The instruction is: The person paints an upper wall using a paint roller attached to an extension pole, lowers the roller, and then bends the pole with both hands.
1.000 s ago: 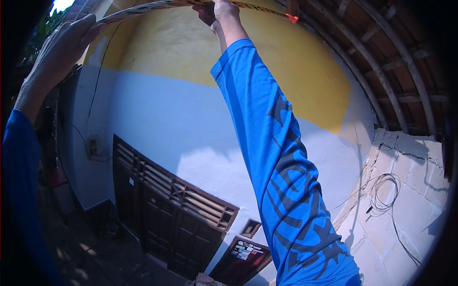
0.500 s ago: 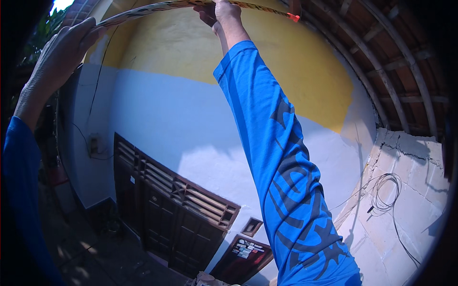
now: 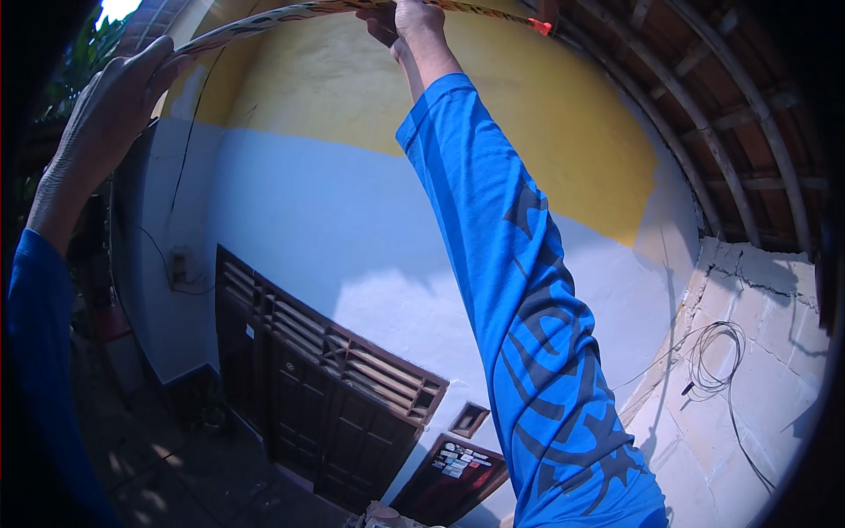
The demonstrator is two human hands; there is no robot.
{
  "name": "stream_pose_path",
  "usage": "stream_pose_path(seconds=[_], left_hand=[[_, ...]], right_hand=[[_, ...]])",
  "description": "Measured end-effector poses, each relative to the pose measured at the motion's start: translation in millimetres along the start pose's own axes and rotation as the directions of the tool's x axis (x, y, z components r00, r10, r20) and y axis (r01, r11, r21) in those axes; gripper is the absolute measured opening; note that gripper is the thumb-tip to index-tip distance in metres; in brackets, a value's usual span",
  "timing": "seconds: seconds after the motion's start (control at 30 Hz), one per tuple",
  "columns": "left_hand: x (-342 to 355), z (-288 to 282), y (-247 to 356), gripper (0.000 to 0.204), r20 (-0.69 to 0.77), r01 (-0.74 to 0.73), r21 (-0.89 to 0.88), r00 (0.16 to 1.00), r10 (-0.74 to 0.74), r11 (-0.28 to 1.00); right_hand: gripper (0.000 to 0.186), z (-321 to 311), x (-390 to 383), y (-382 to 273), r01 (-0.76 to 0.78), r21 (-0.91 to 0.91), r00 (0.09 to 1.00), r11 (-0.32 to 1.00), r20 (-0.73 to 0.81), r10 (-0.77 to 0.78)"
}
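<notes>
A long, thin pole point(image 3: 255, 25) with a mottled pattern spans the top of the view, appearing curved, with an orange piece point(image 3: 539, 26) at its right end. My left hand point(image 3: 119, 101) is closed round the pole's left part, high at the upper left. My right hand point(image 3: 414, 31) grips it near the top centre, my blue-sleeved arm stretched up across the view. Part of the right hand's grip is cut off or hidden at the upper edge.
Ahead is a wall point(image 3: 334, 194), yellow above, pale blue below, with dark wooden doors point(image 3: 299, 414) under a slatted vent. Tiled roofing on wooden rafters point(image 3: 731, 106) hangs at the upper right. A pale block wall point(image 3: 766, 378) carries a coiled cable point(image 3: 709, 352). Greenery shows upper left.
Both hands keep their hold on the pole. My left hand sits slightly lower than a second ago, and the wall and doors have shifted a little rightward in the view.
</notes>
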State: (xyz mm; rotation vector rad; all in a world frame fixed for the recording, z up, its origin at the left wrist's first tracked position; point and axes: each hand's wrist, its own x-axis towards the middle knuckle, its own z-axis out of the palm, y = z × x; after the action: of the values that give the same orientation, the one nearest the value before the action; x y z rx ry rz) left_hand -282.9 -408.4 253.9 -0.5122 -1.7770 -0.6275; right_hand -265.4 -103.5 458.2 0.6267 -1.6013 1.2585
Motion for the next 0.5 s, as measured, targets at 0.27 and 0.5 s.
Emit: stream_pose_path(seconds=[0.27,0.5], left_hand=[[4,6,5,0.045,-0.051,-0.071,-0.102,0.997,0.066,0.992],[14,23,1,0.048,-0.055,-0.111,-0.059,0.993,0.108,0.992]], right_hand=[[0.023,-5,2,1,0.003,-0.037,1.000,0.999,-0.021,-0.004],[0.022,-15,12,9,-0.071,-0.021,0.997,0.997,0.008,0.071]])
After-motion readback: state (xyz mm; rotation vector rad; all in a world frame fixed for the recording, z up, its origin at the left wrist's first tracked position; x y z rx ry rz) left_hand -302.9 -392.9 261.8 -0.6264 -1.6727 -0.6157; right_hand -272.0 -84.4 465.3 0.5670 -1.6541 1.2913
